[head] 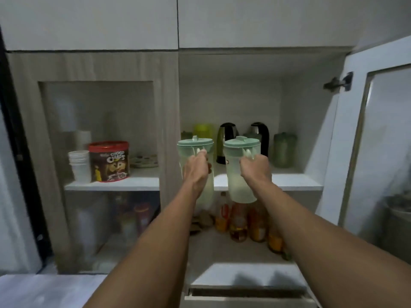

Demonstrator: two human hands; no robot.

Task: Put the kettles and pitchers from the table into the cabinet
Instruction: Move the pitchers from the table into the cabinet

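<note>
Both bare forearms reach forward: left hand (195, 168) grips one translucent mint-lidded plastic pitcher (195, 147), right hand (254, 167) grips its twin (241, 190), before the cabinet shelf (295, 182).

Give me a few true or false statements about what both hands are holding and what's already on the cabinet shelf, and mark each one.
1. Each hand holds a pale green lidded pitcher: the left hand the left pitcher, the right hand the right pitcher. True.
2. The shelf behind the pitchers is bare. False: two kettles and green containers stand at its back.
3. The cabinet door on the right is shut. False: it is swung open.
4. A red chocolate cereal tub sits behind the left glass door. True.
</note>
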